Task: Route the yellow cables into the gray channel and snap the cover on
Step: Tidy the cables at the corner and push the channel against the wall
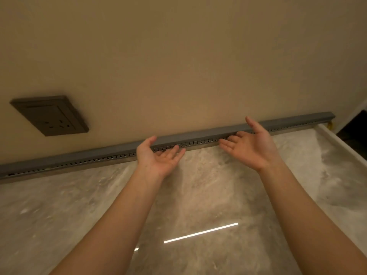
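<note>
1. Wall socket (49,116): dark plate on the wall, far left, well apart from the work.
2. Gray channel (89,161): I see it running along the foot of the wall at the back of the counter (198,195), slotted face toward me.
3. Left hand (158,157): palm up, thumb on the cover (198,135), fingers (175,148) spread and relaxed against the slots, clamping nothing.
4. Right hand (250,143): same posture, thumb over the cover's top, fingers apart at the slotted face.
5. Yellow cables (329,126): only a stub shows at the channel's right end; I take the rest to be inside.

Step, as I judge it: seating the cover. Next move calls for firm pressure worked outward toward both ends, checking for any lifted edge.
</note>
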A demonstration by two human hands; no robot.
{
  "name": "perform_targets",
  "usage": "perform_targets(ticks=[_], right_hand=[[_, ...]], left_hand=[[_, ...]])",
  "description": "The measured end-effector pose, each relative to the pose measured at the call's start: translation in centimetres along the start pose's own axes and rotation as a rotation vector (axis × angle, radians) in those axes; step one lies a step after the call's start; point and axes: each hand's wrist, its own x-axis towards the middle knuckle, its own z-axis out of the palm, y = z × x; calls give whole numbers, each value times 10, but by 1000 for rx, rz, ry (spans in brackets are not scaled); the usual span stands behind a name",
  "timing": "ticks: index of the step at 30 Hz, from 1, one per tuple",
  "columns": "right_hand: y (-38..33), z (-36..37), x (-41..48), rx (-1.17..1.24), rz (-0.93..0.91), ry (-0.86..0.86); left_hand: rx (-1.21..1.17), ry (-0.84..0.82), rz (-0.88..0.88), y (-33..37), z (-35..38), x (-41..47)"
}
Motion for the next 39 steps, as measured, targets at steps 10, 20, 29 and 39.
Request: perform_targets(ticks=[10,20,29,39], right_hand=[[-45,-36,-5,100,-278,439],[-72,-26,12,-85,-280,196],[-45,-29,24,22,-423,339],[93,72,19,191,-335,538]], left_hand=[[139,-76,-211,-49,20,19],[-136,-143,-255,-29,19,36],[103,-129,-139,-22,1,15],[573,44,229,95,-71,-66]])
